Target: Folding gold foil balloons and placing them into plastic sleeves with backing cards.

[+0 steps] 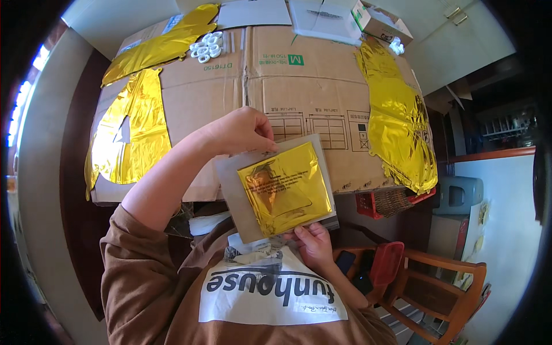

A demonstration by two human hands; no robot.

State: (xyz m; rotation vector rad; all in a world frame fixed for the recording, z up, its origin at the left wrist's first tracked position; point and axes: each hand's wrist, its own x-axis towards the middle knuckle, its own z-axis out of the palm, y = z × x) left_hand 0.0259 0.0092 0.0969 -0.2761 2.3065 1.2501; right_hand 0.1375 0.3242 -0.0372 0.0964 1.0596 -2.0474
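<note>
A clear plastic bag with a folded gold foil sheet in it is held in front of my chest, above the near edge of the cardboard. Dark print runs across its face. My left hand pinches the bag's far edge between thumb and fingers. At the near edge, my right hand grips the bag with the thumb on top; the fingers beneath are partly hidden. Flat gold foil balloons lie on the cardboard, one at the left, one at the far left and one at the right.
Flattened cardboard covers the table. Several white ribbon rolls sit at its far left, and an open box stands at the far right. A red basket is below the right edge, near a wooden chair and a blue-grey stool.
</note>
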